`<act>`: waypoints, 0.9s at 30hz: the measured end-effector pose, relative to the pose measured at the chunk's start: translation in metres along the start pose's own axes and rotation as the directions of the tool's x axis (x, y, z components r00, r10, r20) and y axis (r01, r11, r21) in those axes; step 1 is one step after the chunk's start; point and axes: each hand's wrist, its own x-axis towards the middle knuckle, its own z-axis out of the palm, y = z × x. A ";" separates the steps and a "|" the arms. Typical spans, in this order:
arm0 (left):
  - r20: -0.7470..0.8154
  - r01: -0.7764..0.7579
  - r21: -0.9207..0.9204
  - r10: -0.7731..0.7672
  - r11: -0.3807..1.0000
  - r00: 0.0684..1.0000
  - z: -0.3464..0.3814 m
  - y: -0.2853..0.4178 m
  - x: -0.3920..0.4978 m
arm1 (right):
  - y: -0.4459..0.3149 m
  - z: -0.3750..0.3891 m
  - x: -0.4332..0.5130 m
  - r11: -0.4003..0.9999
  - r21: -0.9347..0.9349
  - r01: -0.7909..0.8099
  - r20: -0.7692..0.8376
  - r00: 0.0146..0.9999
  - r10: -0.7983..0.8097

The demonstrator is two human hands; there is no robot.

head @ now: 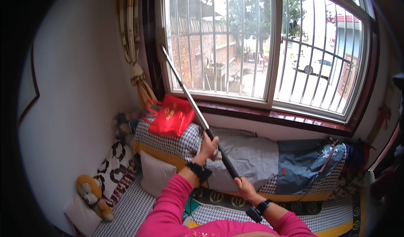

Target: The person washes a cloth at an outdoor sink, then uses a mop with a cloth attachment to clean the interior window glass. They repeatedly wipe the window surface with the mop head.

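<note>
A telescopic pole (192,101) with a silver shaft and a black grip slants up and away from me to the left side of the window (217,41). At its far end is a flat, blurred head (161,43) over the left window frame; I cannot tell whether it touches. My left hand (208,148) is wrapped around the upper part of the black grip. Lower down, near the butt of the pole, my right hand (245,188) holds the same grip. Both wrists carry black straps with a small dark device.
Below the sill (240,112) stands a sofa with a houndstooth cover (170,145). On it lie a red bag (173,115), a grey cloth (246,155) and a blue-grey fabric item (303,164). A cushion (156,174), a plush monkey (90,191) and a tied curtain (131,47) are at left.
</note>
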 end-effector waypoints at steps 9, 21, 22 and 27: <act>-0.065 -0.082 -0.096 0.076 0.992 0.995 -0.008 0.047 0.014 | -0.020 -0.021 0.013 0.999 0.032 0.018 0.044 0.999 -0.020; 0.043 0.072 0.107 -0.076 0.992 0.996 0.018 -0.014 -0.072 | 0.011 -0.012 -0.059 0.995 0.030 -0.090 0.211 0.974 0.081; 0.037 0.074 0.127 -0.080 0.989 0.996 0.018 -0.013 -0.073 | 0.011 -0.013 -0.060 0.987 0.069 -0.146 0.257 0.958 0.124; 0.074 0.087 0.039 -0.090 0.995 0.993 0.020 0.002 -0.079 | 0.027 -0.014 -0.070 0.985 0.117 -0.130 0.214 0.971 0.103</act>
